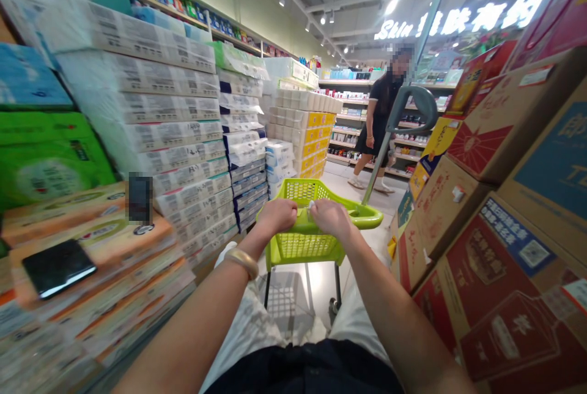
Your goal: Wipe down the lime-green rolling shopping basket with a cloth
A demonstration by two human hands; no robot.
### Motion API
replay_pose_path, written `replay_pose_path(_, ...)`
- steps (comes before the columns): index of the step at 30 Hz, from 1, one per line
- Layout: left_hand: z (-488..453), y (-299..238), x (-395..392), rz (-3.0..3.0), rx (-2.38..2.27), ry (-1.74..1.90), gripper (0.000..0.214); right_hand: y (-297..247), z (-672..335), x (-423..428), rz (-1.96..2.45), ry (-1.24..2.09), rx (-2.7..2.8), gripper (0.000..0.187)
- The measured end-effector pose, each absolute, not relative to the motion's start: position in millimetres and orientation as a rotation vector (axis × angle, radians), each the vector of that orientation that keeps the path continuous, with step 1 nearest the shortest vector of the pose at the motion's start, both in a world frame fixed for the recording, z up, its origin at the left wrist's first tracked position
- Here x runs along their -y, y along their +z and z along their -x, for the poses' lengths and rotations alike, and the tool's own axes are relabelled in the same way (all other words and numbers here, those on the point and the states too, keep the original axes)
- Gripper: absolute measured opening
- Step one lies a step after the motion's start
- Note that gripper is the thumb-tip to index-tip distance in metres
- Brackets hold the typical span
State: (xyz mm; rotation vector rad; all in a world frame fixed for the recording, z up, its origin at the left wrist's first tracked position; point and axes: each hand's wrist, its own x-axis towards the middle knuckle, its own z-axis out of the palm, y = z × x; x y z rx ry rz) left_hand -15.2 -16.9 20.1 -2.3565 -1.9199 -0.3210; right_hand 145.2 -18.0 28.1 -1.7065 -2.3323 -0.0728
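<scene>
A lime-green shopping cart (305, 247) with a perforated basket stands right in front of me. Both hands are on its near edge, close together. My left hand (277, 215) is closed around the green bar, and a gold-coloured bangle circles that wrist. A short gap separates it from my right hand (331, 218), whose fingers are also wrapped over the bar. Something small and white shows by the right fingertips; what it is I cannot make out. From the cart's right side a green loop sticks out, beside a slanting pole (376, 174) with a grey handle (413, 109).
Tall stacks of wrapped tissue packs (172, 97) line the left side. A black phone (59, 267) lies on orange packs there. Cardboard boxes (509, 296) are piled closely along the right. Ahead, a person in dark clothes (380, 112) walks before stocked shelves (342, 118).
</scene>
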Motion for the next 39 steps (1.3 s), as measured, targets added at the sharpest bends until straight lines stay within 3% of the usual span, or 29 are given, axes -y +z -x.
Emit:
replay_pose_path(6, 14, 20, 16, 2.349, 1.934, -0.320, 0.035, 19, -163, 28, 1.765, -0.110, 2.193, 0.041)
replay_pose_path(13, 16, 20, 17, 2.341, 1.937, -0.339, 0.034, -12, -133, 50, 1.254, -0.204, 2.077, 0.031)
replay_pose_path(21, 16, 19, 16, 2.361, 1.923, -0.333, 0.033, -22, -181, 32, 1.524, -0.207, 1.785, 0.037)
replay_pose_path(29, 17, 18, 16, 2.341, 1.919, -0.341, 0.032, -20, -137, 48, 1.251, -0.222, 1.996, 0.032)
replay_pose_path(39, 20, 22, 19, 2.350, 1.899, -0.349, 0.032, -35, -236, 7, 1.553, -0.281, 1.718, 0.035)
